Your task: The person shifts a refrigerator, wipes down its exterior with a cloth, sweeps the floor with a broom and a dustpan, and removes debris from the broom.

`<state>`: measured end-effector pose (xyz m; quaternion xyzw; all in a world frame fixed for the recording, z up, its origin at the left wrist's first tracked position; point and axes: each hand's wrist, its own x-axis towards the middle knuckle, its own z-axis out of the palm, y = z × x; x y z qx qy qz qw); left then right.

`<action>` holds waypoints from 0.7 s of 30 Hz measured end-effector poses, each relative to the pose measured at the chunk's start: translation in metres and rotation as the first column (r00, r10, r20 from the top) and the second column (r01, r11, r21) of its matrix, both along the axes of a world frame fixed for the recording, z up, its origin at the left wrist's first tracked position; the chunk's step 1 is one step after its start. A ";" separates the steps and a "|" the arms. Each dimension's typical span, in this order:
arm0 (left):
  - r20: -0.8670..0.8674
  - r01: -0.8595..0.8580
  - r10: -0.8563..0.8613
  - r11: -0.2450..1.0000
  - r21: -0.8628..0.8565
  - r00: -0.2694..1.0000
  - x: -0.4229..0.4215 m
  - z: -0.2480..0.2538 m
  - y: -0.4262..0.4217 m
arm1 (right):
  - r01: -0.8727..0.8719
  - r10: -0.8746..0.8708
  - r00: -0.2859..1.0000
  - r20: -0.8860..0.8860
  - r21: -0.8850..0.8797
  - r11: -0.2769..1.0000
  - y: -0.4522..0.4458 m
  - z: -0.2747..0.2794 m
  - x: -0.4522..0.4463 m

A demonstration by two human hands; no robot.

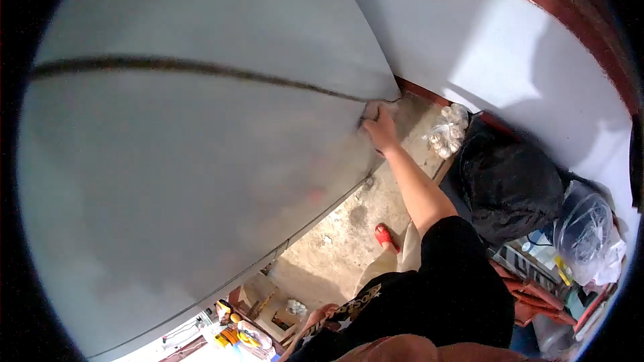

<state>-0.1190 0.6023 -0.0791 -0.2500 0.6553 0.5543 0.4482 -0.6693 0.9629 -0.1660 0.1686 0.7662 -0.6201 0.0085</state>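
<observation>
A large smooth grey refrigerator (pixel 201 161) fills the left and upper part of the head view. A dark seam runs across it between two door panels. At the right end of this seam, my right hand (pixel 381 129) has its fingers curled at the edge of the refrigerator door, and the fingertips are partly hidden there. My bare right forearm reaches up from a black sleeve. Low in the view, beside the black shirt, a small part of my left hand (pixel 322 315) shows, its fingers not clear.
A clear bag of garlic-like bulbs (pixel 448 131) sits by the white wall (pixel 496 40). Beside it are a black bag (pixel 513 181), clear plastic bags (pixel 583 234) and red folded items (pixel 533 298). A red shoe (pixel 385 236) stands on the concrete floor (pixel 322 261). Assorted goods (pixel 245 335) lie bottom left.
</observation>
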 end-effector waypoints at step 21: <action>-0.116 0.108 -0.181 0.881 -0.461 0.977 0.030 0.085 0.036 | -0.118 0.152 0.962 0.225 -0.159 0.980 -0.180 0.026 0.224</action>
